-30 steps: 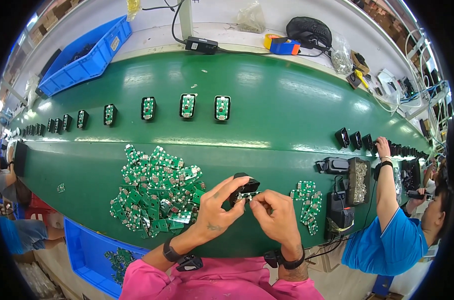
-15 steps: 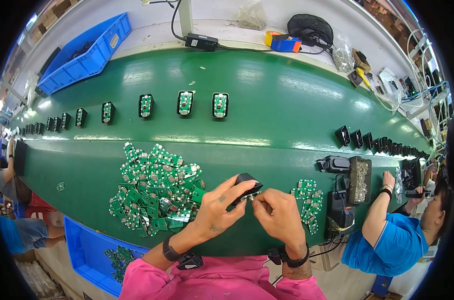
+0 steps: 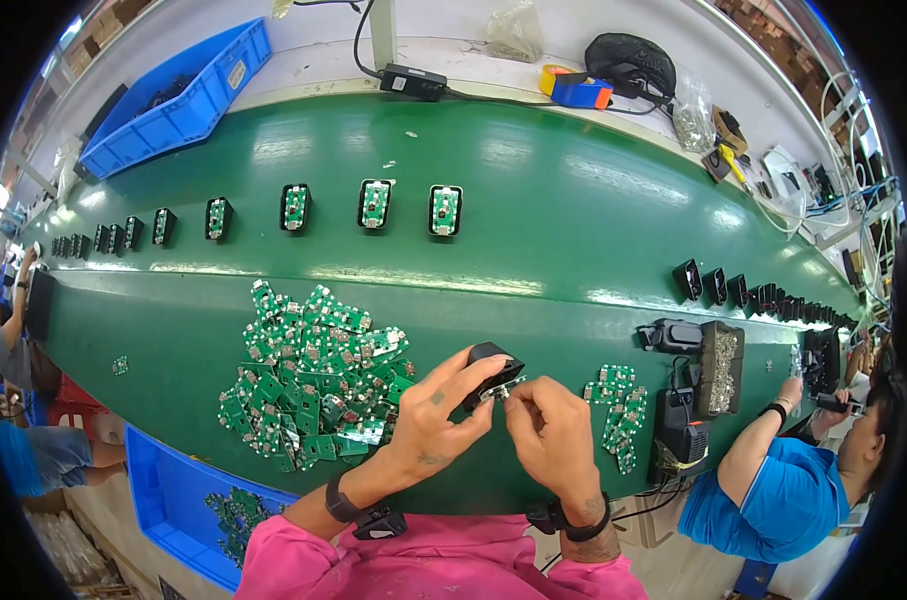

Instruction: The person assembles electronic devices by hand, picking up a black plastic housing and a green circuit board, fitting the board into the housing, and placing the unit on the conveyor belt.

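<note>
My left hand [image 3: 436, 412] is closed around a small black plastic housing [image 3: 490, 358], held tilted just above the near part of the table. A pale, metallic edge of a circuit board [image 3: 500, 389] shows at the housing's open side. Against that edge, my right hand [image 3: 554, 430] is pinched shut. Whatever lies between its thumb and forefinger is too small or hidden to name. Left of my hands spreads a big heap of green circuit boards [image 3: 309, 385]. A smaller group of boards [image 3: 622, 410] lies to the right.
Black housings with boards [image 3: 375, 204] stand in a row along the far left; more black housings [image 3: 715, 286] line the right. Beside a metal-parts tray [image 3: 720, 372] is a black device [image 3: 680, 435]. Blue bins [image 3: 179, 128] stand far left and near left. A co-worker [image 3: 774, 490] sits at right.
My hands keep almost the same hold and place. The view has shifted slightly. At right, the co-worker's near arm has reached lower and farther right.
</note>
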The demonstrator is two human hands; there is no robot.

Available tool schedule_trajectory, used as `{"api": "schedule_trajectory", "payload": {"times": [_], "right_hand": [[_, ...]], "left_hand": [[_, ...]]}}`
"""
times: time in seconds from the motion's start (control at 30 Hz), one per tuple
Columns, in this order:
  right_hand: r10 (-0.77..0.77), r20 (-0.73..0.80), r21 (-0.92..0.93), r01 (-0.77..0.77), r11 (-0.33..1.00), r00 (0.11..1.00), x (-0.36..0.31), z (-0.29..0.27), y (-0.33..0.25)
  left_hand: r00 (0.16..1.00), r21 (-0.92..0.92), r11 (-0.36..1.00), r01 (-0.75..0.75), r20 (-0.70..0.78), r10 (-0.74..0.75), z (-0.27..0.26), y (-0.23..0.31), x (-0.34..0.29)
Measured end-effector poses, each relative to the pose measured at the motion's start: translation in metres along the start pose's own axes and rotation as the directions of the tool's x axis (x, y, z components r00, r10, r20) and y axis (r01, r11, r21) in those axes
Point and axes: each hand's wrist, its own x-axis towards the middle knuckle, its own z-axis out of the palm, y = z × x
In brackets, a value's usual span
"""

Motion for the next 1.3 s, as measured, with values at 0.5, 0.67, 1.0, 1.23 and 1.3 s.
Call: {"api": "schedule_trajectory", "payload": {"times": [0.5, 0.67, 1.0, 1.23, 1.3], "right_hand": [[-0.145, -0.17, -0.125, 0.125, 0.984, 0.975, -0.005, 0.018, 0.002], [-0.13, -0.162, -0.08, 0.118, 0.99, 0.978, -0.004, 0.016, 0.001], [-0.148, -0.122, -0.104, 0.135, 0.985, 0.981, 0.001, 0.018, 0.005], [0.107, -0.059, 0.2, -0.093, 0.975, 0.992, 0.019, 0.005, 0.013], [0.298, 0.194, 0.467, -0.355, 0.81, 0.935, 0.03, 0.001, 0.009]], "left_hand": [[0.99, 0.096, 0.988, -0.12, -0.058, 0.126, 0.0, -0.002, 0.001], [0.99, 0.091, 0.987, -0.135, -0.04, 0.139, -0.002, -0.004, 0.001], [0.999, 0.111, 0.993, -0.04, -0.004, 0.041, -0.003, -0.002, -0.002], [0.879, -0.484, 0.757, 0.439, 0.057, -0.474, -0.012, -0.008, 0.002], [0.884, -0.525, 0.731, 0.436, 0.098, -0.457, -0.018, -0.006, 0.007]]}}
